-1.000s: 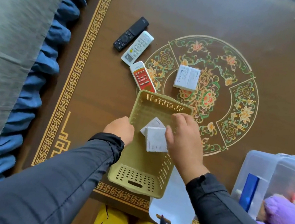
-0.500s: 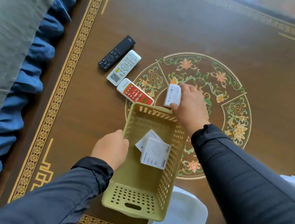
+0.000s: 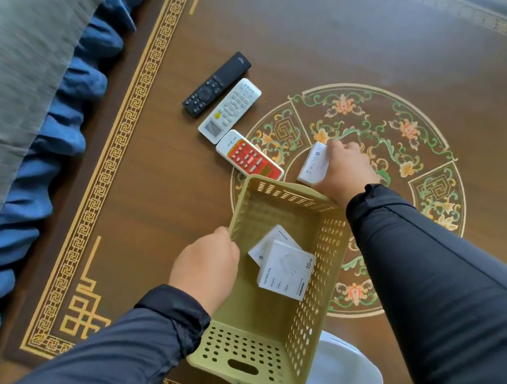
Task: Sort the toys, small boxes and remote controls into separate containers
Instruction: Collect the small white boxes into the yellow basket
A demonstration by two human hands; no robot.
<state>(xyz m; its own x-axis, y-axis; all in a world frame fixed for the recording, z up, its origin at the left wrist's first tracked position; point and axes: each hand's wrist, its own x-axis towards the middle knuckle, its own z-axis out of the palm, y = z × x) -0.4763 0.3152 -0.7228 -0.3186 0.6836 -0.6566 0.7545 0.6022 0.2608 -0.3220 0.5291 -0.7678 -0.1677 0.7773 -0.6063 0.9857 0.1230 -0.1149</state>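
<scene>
Now the right hand point(image 3: 345, 171) pinches a small white box point(image 3: 314, 163) at frame centre; lift it clear over the rim of the green basket point(image 3: 319, 271), which the left hand point(image 3: 205, 266) grips.

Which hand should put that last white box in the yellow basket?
The right hand. It already grips the white box on the table, just beyond the yellow basket. The left hand is busy holding the basket's left wall, so it probably should keep steadying it.

three remote controls point(image 3: 237, 114), three small white boxes point(image 3: 285, 270) (two inside the basket), one basket point(image 3: 254, 354)
</scene>
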